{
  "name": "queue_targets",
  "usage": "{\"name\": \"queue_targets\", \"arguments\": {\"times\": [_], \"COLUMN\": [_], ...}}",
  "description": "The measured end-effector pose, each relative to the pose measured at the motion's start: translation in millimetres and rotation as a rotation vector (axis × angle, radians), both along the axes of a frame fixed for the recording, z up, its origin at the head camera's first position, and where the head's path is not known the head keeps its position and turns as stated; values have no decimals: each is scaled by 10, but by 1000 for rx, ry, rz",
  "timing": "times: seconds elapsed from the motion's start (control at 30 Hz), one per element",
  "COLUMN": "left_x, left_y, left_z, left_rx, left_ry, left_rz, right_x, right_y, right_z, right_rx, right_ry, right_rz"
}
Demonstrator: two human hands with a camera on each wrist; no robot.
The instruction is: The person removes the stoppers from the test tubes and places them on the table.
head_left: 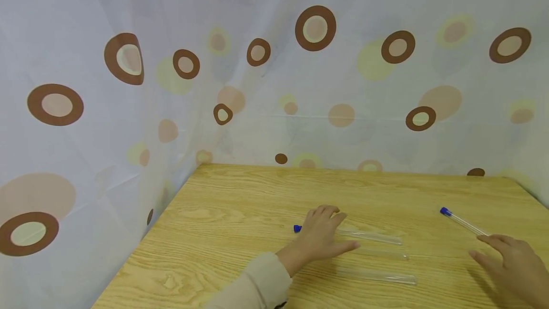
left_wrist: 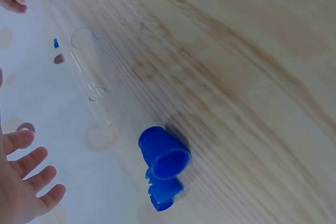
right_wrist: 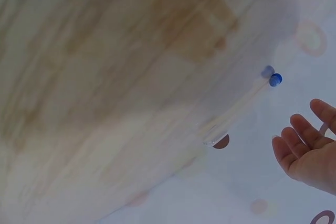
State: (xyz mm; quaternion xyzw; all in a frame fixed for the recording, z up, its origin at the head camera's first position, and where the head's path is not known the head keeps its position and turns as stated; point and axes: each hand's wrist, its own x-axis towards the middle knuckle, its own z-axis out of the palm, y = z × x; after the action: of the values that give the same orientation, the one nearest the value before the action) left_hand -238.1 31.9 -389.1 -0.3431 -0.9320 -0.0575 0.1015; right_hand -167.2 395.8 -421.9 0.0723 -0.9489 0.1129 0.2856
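Observation:
My left hand (head_left: 319, 235) hovers over the left ends of three clear tubes: a far one (head_left: 373, 237), a middle one (head_left: 383, 253) and a near one (head_left: 379, 276). Its fingers are spread and hold nothing. Several small blue caps (left_wrist: 164, 153) lie close together below it in the left wrist view; most are hidden by the hand in the head view. On the right, a clear tube (head_left: 465, 224) with a blue cap (head_left: 446, 211) on its far end lies on the table. My right hand (head_left: 512, 263) is beside that tube's near end, fingers relaxed and nothing in them (right_wrist: 310, 153).
The wooden table (head_left: 188, 232) has visible back and left edges. A white curtain (head_left: 274, 85) with brown and yellow circles hangs along the back and left sides. The uncapped tubes lie roughly parallel in the middle front.

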Motion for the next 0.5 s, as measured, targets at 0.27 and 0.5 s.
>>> {"name": "queue_targets", "arguments": {"times": [0.27,0.5], "left_x": [5,41], "left_y": [144,298], "left_z": [21,45], "left_rx": [31,37], "left_ry": [-11,2], "left_rz": [-6,-45], "right_x": [-48,-78], "right_y": [65,161], "right_z": [-6,-39], "right_rx": [2,30], "right_ry": [-17,-11], "right_rz": [-17,-42]}}
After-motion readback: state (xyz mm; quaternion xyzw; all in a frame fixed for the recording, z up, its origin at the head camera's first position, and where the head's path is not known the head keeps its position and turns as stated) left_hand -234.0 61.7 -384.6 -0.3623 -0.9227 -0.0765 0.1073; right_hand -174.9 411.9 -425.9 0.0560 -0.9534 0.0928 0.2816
